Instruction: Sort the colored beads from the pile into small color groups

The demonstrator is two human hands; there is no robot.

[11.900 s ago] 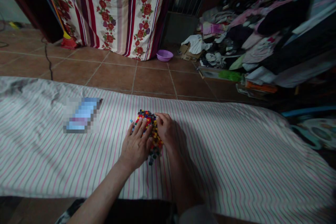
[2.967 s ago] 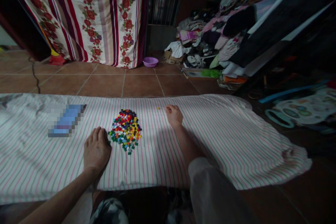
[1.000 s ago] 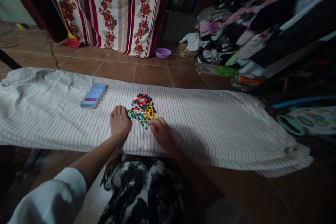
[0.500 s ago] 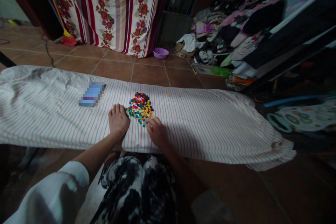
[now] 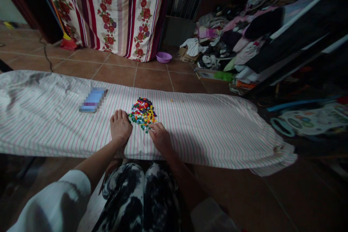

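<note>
A heap of tiny coloured pieces (image 5: 143, 111), red, yellow, green, white and dark among them, lies on a striped cloth (image 5: 217, 130). My left hand (image 5: 121, 125) rests flat on the cloth at the heap's left side, palm down, its fingers stretched out. At the lower right edge of the heap is my right hand (image 5: 161, 138), with fingers bent and thumb drawn toward the index finger. The fingertips touch the nearest green pieces or hover just over them. Whether a piece sits in that pinch is too small to see.
A blurred-out phone-like object (image 5: 94, 100) lies left of the heap. Two small yellowish bits, one a yellow piece (image 5: 171, 100), lie apart to the right. Beyond the cloth are a purple basin (image 5: 164, 57), a floral curtain (image 5: 122, 14) and piled clothes (image 5: 217, 32).
The camera view has shifted slightly, moving the whole scene a little left. Both hands stay in nearly the same places beside the heap.
</note>
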